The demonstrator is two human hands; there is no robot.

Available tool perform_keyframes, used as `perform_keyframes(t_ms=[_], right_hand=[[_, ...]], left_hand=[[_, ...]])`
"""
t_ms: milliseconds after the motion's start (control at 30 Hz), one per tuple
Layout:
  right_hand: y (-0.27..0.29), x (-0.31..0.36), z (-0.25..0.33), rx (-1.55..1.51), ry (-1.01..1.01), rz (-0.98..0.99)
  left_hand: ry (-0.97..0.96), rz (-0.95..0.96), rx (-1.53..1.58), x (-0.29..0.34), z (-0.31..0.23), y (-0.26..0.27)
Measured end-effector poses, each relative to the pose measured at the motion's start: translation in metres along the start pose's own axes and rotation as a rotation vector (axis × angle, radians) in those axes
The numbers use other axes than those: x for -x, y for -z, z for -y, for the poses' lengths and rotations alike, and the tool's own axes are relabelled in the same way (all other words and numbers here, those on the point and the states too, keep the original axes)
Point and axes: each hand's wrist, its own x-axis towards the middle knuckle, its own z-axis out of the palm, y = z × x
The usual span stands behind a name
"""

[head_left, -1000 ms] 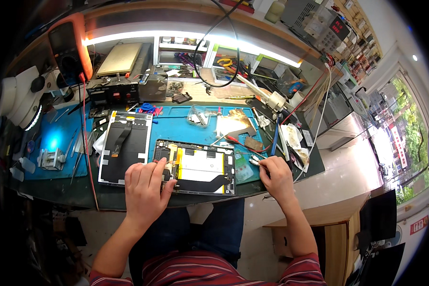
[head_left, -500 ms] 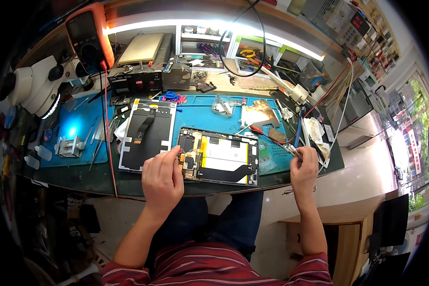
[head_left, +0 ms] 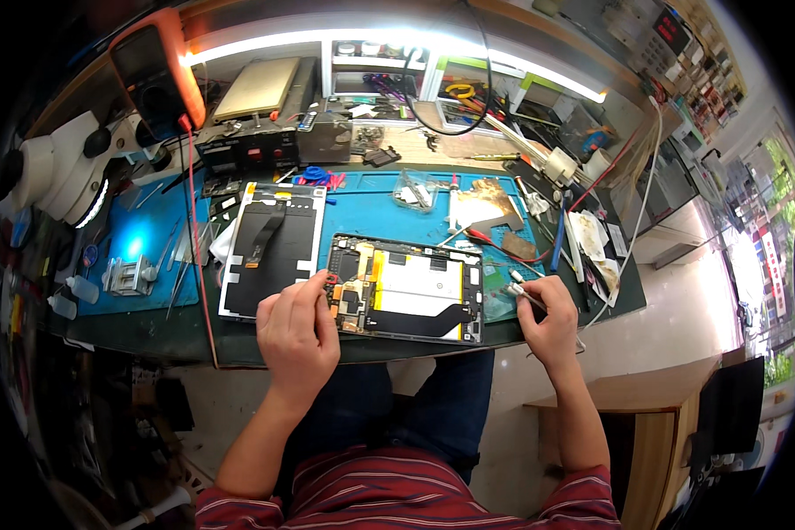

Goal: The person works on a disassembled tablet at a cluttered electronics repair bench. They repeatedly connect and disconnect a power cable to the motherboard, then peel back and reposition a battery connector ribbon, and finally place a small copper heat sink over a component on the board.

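Observation:
An opened tablet (head_left: 420, 287) lies with its inside up: white battery in the middle, circuit board at its left end, black flat cable along the near side. My left hand (head_left: 296, 331) is closed at its left end, thumb and forefinger pinched on the edge beside the board. My right hand (head_left: 549, 322) is closed on a pale cable with a plug end (head_left: 515, 288), just off the tablet's right edge. Part of the cable hangs below that hand. Left of the tablet lies a detached screen panel (head_left: 269, 252) with its dark back up and a black ribbon cable on it.
Blue mats (head_left: 371, 208) cover much of the bench. A microscope (head_left: 57, 168) and an orange multimeter (head_left: 159, 75) stand at the left, with tweezers and a small metal clamp (head_left: 131, 276) below. Red and black leads, tools and a stained sheet (head_left: 486, 205) crowd the right.
My right hand has moved left with the cable, bringing its plug end nearer the tablet's right edge. My left hand stays at the tablet's left end.

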Motion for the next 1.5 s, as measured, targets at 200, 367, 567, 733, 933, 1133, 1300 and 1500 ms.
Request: perform_keyframes(t_ms=[200,367,567,733,933,1133,1300,1500], right_hand=[[0.011,-0.003,0.005,-0.166,-0.078,0.059],[0.004,-0.003,0.009,-0.135,0.026,0.139],[0.001,-0.002,0.009,-0.085,0.05,0.144],[-0.002,-0.004,0.012,0.05,0.063,0.087],[-0.007,-0.001,0.012,0.248,0.081,-0.095],[-0.006,0.002,0.015,0.014,0.094,0.05],[-0.006,0.0,0.013,-0.047,0.06,0.081],[-0.004,-0.004,0.006,-0.124,0.022,0.159]], left_hand=[[-0.01,0.002,-0.053,0.002,0.002,-0.001],[0.006,0.03,-0.075,0.001,0.001,0.0],[-0.011,0.032,-0.07,0.002,0.002,-0.001],[-0.022,0.029,-0.075,0.003,0.003,-0.001],[-0.04,0.016,-0.054,0.0,0.002,-0.002],[-0.028,0.043,-0.056,0.002,0.003,-0.001],[-0.034,0.028,-0.05,0.0,0.002,-0.001],[-0.04,0.033,-0.031,-0.003,0.0,-0.001]])
